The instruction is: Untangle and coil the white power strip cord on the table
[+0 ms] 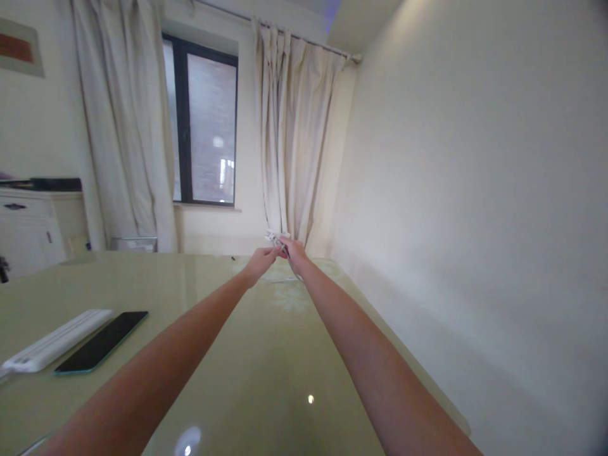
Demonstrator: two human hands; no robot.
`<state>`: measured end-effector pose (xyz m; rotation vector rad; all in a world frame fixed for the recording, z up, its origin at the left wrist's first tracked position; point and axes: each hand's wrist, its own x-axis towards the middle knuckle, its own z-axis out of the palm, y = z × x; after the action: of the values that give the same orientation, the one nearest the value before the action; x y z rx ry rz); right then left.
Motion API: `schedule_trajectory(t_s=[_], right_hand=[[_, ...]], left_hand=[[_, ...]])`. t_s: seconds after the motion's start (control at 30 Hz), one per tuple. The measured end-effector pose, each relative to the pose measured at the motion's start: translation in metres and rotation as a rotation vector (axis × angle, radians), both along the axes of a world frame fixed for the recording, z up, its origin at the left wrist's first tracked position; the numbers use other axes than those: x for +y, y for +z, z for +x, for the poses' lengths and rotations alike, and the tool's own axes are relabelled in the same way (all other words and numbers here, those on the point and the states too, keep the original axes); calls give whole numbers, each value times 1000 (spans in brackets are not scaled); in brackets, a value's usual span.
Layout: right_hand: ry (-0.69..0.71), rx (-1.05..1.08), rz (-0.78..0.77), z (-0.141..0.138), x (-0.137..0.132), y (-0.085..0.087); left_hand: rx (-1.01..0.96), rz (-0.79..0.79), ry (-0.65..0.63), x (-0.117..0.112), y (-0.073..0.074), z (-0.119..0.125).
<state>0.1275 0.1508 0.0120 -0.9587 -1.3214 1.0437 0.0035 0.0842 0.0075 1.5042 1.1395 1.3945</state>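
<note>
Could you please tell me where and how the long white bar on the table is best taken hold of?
The white bar is probably best taken from above, across its middle: it lies flat, long and narrow, with the black slab close along its right side.

Bare arms (197, 335) stretched forward, converging, hands (295, 253) close together, fingers (274, 253) curled
</note>
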Motion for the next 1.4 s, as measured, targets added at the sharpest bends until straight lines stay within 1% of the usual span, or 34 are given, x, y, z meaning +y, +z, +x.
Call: schedule_trajectory(t_s=[0.13,0.23,0.3,0.47,0.53,0.67,0.73,0.83,0.97,1.03,1.13,1.3,1.4], right_hand=[[-31,91,-18,-5,-6,-4],[-54,89,-24,-9,-11,-6],[-81,67,-24,-11,-13,-5],[-179,-59,-5,-10,-16,2],[-243,-131,4,-6,-17,2],[-396,-282,40,6,-17,-3],[-409,-359,87,11,-19,-7],[-331,-470,204,15,-27,-17],[-135,-595,395,22,-39,-33],[-66,-649,470,28,-42,-38],[-30,-711,566,37,-44,-37],[49,-782,697,44,-55,-26],[137,-762,713,40,-67,-29]], left_hand=[[2,-45,16,3,-11,3],[-28,-71,37,9,-15,10],[-61,-42,59,11,-16,14],[-145,89,94,9,-17,18],[-167,124,113,7,-18,17],[-179,174,117,4,-19,13],[-172,195,103,2,-20,10],[-163,220,123,-1,-19,3],[-148,237,179,-1,-16,-10],[-137,236,191,-2,-14,-17],[-115,213,167,-5,-9,-25],[-120,136,115,-11,-4,-33],[-159,96,120,-14,-3,-37]])
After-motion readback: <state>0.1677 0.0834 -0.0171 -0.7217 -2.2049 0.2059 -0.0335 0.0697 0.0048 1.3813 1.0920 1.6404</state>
